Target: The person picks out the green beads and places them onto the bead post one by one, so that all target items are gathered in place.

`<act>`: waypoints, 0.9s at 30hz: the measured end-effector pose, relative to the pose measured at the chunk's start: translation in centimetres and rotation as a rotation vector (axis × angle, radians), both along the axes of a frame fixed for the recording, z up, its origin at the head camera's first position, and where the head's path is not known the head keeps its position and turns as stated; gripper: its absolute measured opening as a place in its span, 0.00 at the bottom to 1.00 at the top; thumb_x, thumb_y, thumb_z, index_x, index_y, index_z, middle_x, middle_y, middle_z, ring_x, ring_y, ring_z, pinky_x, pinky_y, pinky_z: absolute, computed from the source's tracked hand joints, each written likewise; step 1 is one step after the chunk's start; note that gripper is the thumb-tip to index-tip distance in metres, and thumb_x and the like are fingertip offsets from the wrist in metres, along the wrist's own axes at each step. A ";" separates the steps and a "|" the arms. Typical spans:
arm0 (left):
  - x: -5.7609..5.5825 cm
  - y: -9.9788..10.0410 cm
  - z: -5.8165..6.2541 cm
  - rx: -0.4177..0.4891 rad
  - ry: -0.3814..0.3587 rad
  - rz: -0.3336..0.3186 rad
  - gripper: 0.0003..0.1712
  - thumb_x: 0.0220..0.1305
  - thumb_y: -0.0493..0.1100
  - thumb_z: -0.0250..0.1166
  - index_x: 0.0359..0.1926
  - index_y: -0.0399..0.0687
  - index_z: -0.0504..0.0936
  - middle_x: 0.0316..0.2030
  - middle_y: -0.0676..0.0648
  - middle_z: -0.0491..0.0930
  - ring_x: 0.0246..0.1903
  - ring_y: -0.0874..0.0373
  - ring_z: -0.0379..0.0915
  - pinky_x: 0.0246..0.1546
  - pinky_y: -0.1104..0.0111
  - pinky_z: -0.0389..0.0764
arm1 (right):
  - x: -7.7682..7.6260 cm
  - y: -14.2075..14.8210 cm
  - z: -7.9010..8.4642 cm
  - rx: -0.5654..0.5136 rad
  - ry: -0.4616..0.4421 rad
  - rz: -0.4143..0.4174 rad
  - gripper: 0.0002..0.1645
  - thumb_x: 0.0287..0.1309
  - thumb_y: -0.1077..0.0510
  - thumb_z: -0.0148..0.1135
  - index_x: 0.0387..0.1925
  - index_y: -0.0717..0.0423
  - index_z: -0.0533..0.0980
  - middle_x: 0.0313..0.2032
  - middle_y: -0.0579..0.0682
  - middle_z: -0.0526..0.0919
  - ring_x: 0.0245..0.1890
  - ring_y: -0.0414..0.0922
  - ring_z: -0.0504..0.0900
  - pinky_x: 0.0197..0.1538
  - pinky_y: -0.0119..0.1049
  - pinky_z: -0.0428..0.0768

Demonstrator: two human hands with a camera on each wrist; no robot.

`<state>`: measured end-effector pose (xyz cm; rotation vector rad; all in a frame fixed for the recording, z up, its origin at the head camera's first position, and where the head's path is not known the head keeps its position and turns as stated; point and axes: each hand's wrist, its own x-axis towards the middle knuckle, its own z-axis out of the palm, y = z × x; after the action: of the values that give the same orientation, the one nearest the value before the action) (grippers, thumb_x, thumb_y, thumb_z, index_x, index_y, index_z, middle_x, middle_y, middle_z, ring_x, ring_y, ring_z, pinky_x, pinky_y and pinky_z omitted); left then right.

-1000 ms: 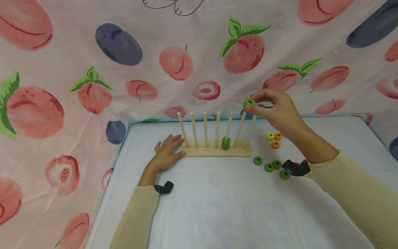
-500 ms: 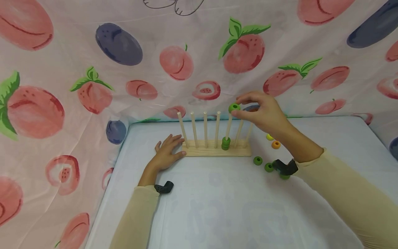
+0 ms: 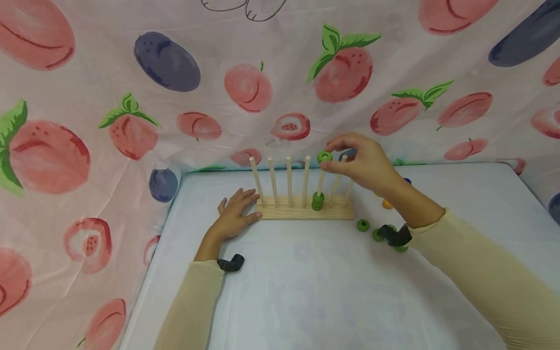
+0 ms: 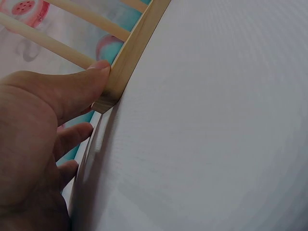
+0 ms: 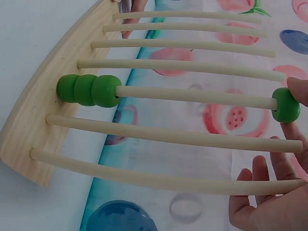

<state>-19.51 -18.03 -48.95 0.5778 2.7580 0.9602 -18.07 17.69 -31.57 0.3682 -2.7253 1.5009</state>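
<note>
A wooden peg stand [image 3: 284,214] with several upright pegs stands on the white table. Three green beads [image 5: 89,90] are stacked at the foot of its fifth peg from the left. At the top of that peg, my right hand [image 3: 365,163] pinches another green bead [image 3: 324,156] between thumb and finger. The peg's tip sits in the bead's hole. My left hand [image 3: 236,216] holds the stand's left end, the thumb [image 4: 98,72] on the front corner and a finger behind it. Its other fingers are spread over the cloth.
Several loose green beads, one of them a green bead [image 3: 362,225], lie right of the stand, partly hidden by the right wrist. Behind the forearm show an orange bead [image 3: 387,204] and a blue bead [image 3: 408,181]. A fruit-print cloth [image 3: 245,87] hangs behind the table.
My right hand has moved left with the green bead, then slightly down onto the tip of the fifth peg. The left hand and the stand have stayed in place.
</note>
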 end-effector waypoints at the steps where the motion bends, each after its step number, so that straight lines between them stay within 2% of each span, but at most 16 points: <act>1: 0.0 0.0 0.0 -0.002 0.000 0.001 0.35 0.69 0.56 0.66 0.72 0.50 0.71 0.78 0.46 0.60 0.81 0.42 0.38 0.72 0.35 0.27 | 0.0 0.0 -0.1 -0.001 -0.006 0.002 0.20 0.56 0.47 0.77 0.47 0.51 0.83 0.58 0.43 0.79 0.57 0.44 0.73 0.57 0.43 0.74; 13: 0.1 0.1 0.1 0.000 0.002 0.000 0.35 0.69 0.56 0.66 0.72 0.50 0.71 0.78 0.46 0.60 0.81 0.42 0.38 0.71 0.34 0.27 | -0.1 0.1 -0.3 -0.009 -0.052 0.020 0.21 0.56 0.48 0.77 0.46 0.53 0.83 0.59 0.47 0.79 0.58 0.46 0.73 0.58 0.45 0.73; 27: 0.0 0.0 0.0 -0.020 -0.009 0.001 0.35 0.70 0.57 0.65 0.73 0.51 0.71 0.78 0.47 0.59 0.81 0.43 0.37 0.72 0.35 0.27 | 0.0 0.1 -0.6 0.041 -0.030 0.028 0.18 0.56 0.49 0.77 0.45 0.52 0.84 0.57 0.44 0.79 0.55 0.44 0.72 0.55 0.44 0.74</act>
<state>-19.54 -18.04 -49.00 0.5685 2.7569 0.9322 -18.03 17.83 -32.21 0.3900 -2.7888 1.4713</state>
